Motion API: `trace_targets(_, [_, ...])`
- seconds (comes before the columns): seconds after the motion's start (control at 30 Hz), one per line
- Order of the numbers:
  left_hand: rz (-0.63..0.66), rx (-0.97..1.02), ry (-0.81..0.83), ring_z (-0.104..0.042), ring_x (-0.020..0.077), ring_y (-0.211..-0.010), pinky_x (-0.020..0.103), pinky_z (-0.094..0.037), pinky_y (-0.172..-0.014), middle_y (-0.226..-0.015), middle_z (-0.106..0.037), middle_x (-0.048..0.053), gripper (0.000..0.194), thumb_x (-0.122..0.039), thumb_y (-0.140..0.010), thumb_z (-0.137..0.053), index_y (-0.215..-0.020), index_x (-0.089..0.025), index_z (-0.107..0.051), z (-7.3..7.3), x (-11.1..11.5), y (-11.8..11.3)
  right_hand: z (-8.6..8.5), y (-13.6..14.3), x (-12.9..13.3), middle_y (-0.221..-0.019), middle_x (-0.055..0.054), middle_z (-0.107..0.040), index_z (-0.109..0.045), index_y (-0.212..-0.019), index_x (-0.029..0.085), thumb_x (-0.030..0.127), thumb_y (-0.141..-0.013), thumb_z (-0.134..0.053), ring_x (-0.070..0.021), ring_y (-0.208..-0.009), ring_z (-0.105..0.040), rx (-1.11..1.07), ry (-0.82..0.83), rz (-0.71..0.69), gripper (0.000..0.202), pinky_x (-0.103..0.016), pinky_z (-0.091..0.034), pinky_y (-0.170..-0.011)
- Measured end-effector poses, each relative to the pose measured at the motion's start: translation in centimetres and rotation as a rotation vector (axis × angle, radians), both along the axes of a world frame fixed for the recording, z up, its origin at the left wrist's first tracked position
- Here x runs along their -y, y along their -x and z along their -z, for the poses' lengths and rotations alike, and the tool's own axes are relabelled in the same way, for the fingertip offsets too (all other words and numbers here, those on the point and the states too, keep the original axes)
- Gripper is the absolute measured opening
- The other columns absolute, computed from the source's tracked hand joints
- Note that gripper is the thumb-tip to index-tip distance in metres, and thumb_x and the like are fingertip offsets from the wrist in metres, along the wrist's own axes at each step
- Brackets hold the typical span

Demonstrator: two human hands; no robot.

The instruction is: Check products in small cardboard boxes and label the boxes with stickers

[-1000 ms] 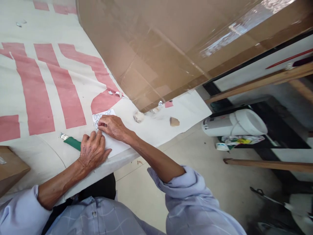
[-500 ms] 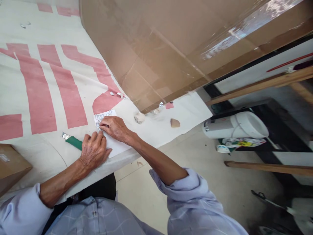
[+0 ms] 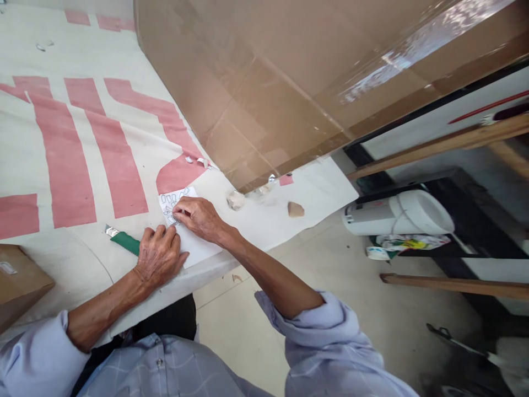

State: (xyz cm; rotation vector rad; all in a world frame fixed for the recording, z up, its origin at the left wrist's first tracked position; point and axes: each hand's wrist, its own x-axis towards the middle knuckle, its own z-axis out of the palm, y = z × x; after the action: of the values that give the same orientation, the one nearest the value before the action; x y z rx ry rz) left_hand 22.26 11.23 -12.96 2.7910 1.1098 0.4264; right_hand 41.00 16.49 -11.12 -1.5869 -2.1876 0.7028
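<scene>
head view. the right hand (image 3: 198,218) is set over the upper part of the white paper (image 3: 198,247); thumb and forefinger are pressed together at the tip. anything between them is too small to make out. relative to the previous frame, this hand has shifted slightly toward 3 o'clock, and more of the small outlined shapes (image 3: 168,198) printed at the 11 o'clock end of the paper is exposed.

the left hand (image 3: 159,255) lies palm down, fingers loosely extended and thumb apart, across the 8 o'clock edge of the paper. its position is practically unchanged, as is that of the paper.

the green cutter (image 3: 125,242) lies on the worktop (image 3: 78,256) between 9 and 10 o'clock from the left hand, blade toward 10 o'clock; its rear end is hidden by that hand. the small carton (image 3: 22,273) is at 9 o'clock, well apart.

from the right hand, the large cardboard box (image 3: 248,99) stands at 1 o'clock, the pale lump (image 3: 236,200) lies near between 2 and 3 o'clock, and the brown piece (image 3: 296,209) lies farther off at 3 o'clock.
</scene>
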Motion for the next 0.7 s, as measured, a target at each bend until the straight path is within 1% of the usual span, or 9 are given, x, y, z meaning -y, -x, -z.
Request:
trace_targets(0.17, [0.018,0.019,0.014,-0.062,0.0321,-0.091,0.045,-0.040,-0.073,-0.096,-0.072,0.014,0.012,-0.028,-0.094,-0.075,-0.087,-0.018,-0.075,0.03,0.05,-0.04,-0.12,-0.10,0.08,-0.087,-0.001,-0.074,-0.074,-0.084,0.020,0.012,-0.093,-0.064,-0.0143,-0.076,-0.061,-0.103,0.033,0.035,0.016,-0.027,-0.045,-0.075])
trace_targets(0.3, [0.024,0.028,0.012,-0.062,0.0311,-0.090,0.045,-0.040,-0.073,-0.095,-0.072,0.014,0.012,-0.027,-0.094,-0.075,-0.087,-0.018,-0.075,0.11,0.10,0.02,0.32,-0.20,0.06,-0.086,-0.001,-0.073,-0.074,-0.083,0.020,0.012,-0.090,-0.064,-0.0136,-0.076,-0.061,-0.162,0.070,0.054,0.014,-0.026,-0.044,-0.073])
trace_targets(0.4, [0.035,0.038,0.002,-0.062,0.0304,-0.089,0.044,-0.040,-0.073,-0.095,-0.072,0.013,0.012,-0.026,-0.095,-0.073,-0.087,-0.018,-0.075,0.26,0.12,0.11,0.60,-0.04,0.05,-0.086,0.000,-0.072,-0.073,-0.081,0.019,0.009,-0.089,-0.065,-0.0130,-0.076,-0.060,-0.153,0.082,0.055,0.015,-0.026,-0.043,-0.073])
trace_targets(0.47, [0.027,0.032,-0.006,-0.062,0.0306,-0.090,0.045,-0.040,-0.073,-0.096,-0.072,0.013,0.012,-0.027,-0.095,-0.073,-0.088,-0.017,-0.074,0.31,0.10,0.17,0.71,0.17,-0.01,-0.086,0.000,-0.071,-0.073,-0.080,0.019,0.006,-0.087,-0.065,-0.0128,-0.076,-0.059,-0.116,0.084,0.053,0.017,-0.026,-0.041,-0.074])
trace_targets(0.57, [-0.011,0.006,-0.024,-0.063,0.0317,-0.092,0.046,-0.042,-0.074,-0.106,-0.074,0.016,0.017,-0.032,-0.093,-0.077,-0.090,-0.016,-0.074,0.19,-0.01,0.20,0.80,0.44,-0.18,-0.085,0.000,-0.071,-0.072,-0.079,0.019,0.005,-0.086,-0.066,-0.0129,-0.075,-0.057,-0.071,0.091,0.044,0.017,-0.026,-0.040,-0.073])
trace_targets(0.63, [-0.034,-0.010,-0.024,-0.064,0.0323,-0.094,0.047,-0.043,-0.075,-0.111,-0.074,0.018,0.021,-0.035,-0.092,-0.079,-0.092,-0.014,-0.074,0.01,-0.08,0.17,0.81,0.52,-0.28,-0.085,0.000,-0.070,-0.071,-0.077,0.019,0.006,-0.086,-0.067,-0.0129,-0.075,-0.057,-0.065,0.097,0.040,0.017,-0.026,-0.039,-0.072])
trace_targets(0.7, [-0.041,-0.025,-0.009,-0.063,0.0329,-0.095,0.047,-0.044,-0.076,-0.111,-0.073,0.018,0.023,-0.037,-0.091,-0.080,-0.093,-0.014,-0.074,-0.17,-0.14,0.11,0.75,0.53,-0.33,-0.084,0.001,-0.070,-0.070,-0.076,0.020,0.006,-0.085,-0.067,-0.0130,-0.074,-0.057,-0.072,0.106,0.044,0.017,-0.026,-0.039,-0.071])
